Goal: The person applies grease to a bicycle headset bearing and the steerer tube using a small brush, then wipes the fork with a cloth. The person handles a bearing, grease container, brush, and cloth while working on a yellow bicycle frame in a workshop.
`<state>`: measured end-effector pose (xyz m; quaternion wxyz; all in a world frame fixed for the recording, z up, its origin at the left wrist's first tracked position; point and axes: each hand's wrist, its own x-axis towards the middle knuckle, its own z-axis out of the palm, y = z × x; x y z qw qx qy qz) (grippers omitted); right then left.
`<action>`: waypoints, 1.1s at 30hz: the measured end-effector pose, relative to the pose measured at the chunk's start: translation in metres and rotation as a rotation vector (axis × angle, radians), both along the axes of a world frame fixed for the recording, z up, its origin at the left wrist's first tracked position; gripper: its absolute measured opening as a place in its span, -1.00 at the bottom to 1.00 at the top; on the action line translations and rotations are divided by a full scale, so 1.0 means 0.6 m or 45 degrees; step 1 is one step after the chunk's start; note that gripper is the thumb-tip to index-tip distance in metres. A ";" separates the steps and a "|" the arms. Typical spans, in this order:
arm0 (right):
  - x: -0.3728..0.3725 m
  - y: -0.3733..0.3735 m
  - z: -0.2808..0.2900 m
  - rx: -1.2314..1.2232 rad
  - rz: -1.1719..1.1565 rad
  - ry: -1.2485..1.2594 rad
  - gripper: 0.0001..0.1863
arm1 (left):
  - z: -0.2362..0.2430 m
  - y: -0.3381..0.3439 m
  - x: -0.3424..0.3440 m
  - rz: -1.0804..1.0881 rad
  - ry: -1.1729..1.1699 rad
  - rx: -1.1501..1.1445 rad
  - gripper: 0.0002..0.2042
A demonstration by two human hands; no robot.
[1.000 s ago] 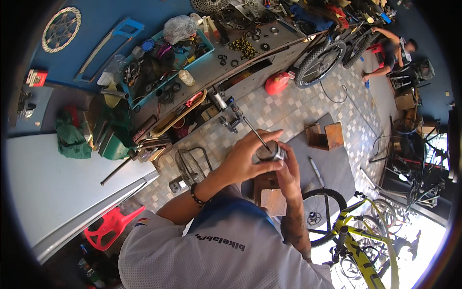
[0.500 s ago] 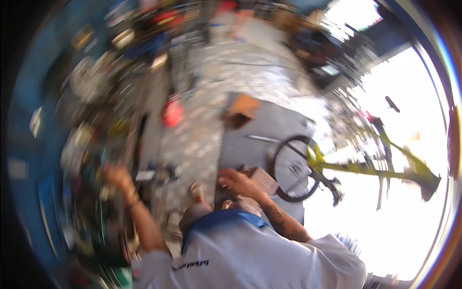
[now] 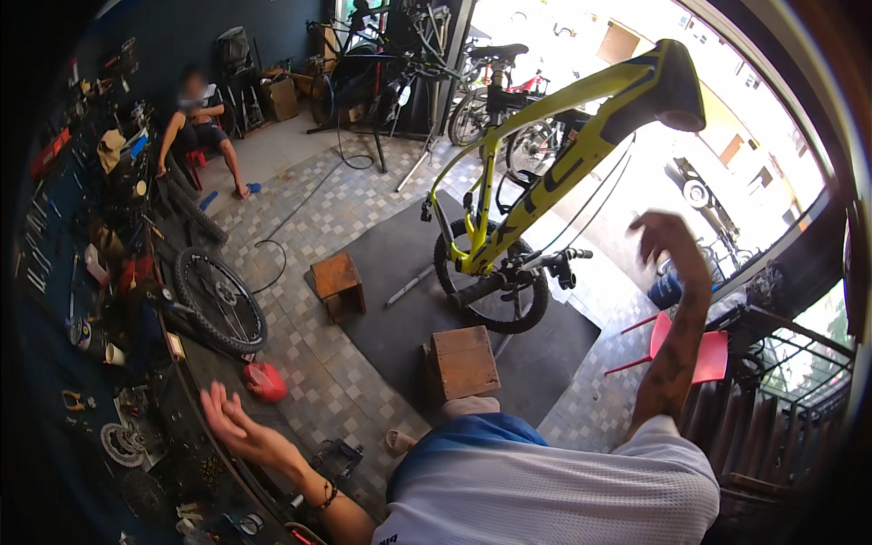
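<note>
My left hand [image 3: 241, 429] is open and empty, its fingers stretched out beside the edge of the cluttered workbench [image 3: 186, 377]. Out to the right, my raised right hand [image 3: 668, 238] hangs with its fingers apart and bent, holding nothing. Between my hands and farther off stands a yellow and black bicycle frame [image 3: 556, 186], tilted up toward the right. A wheel [image 3: 536, 313] with a black tyre lies close under the frame, beside handlebar parts. Neither hand touches the bicycle.
Wooden boxes, one near [image 3: 465, 361] and one farther left [image 3: 334, 271], stand on a dark mat [image 3: 400, 331]. A loose wheel [image 3: 256, 334] leans by the bench, near a red container [image 3: 264, 381]. A red chair [image 3: 707, 356] is at right. Another person [image 3: 202, 116] sits far left.
The view has swung right, bringing the bicycle from the right side to the upper middle. My right hand has risen from near my lap. My left hand now shows at the bench edge.
</note>
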<state>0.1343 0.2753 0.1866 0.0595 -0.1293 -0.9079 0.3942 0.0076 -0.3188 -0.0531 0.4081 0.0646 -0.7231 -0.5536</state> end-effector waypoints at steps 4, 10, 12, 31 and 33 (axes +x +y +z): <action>-0.137 0.155 0.243 0.100 -0.320 1.254 -0.58 | 0.288 0.212 -0.090 -0.632 0.749 -0.118 -0.38; -0.436 0.214 0.350 0.145 0.721 0.781 -0.49 | 0.626 0.504 -0.055 -1.070 0.845 -0.329 -0.13; -0.550 0.134 0.357 0.057 0.777 0.451 -0.47 | 0.681 0.583 -0.011 -0.851 0.643 -0.541 0.08; -0.426 -0.116 0.101 0.687 1.369 0.836 -0.67 | 0.571 0.799 0.007 -0.028 0.440 -1.120 -0.07; -0.402 -0.134 0.058 0.731 1.445 0.859 -0.69 | 0.519 0.788 0.029 -0.064 0.468 -1.085 0.01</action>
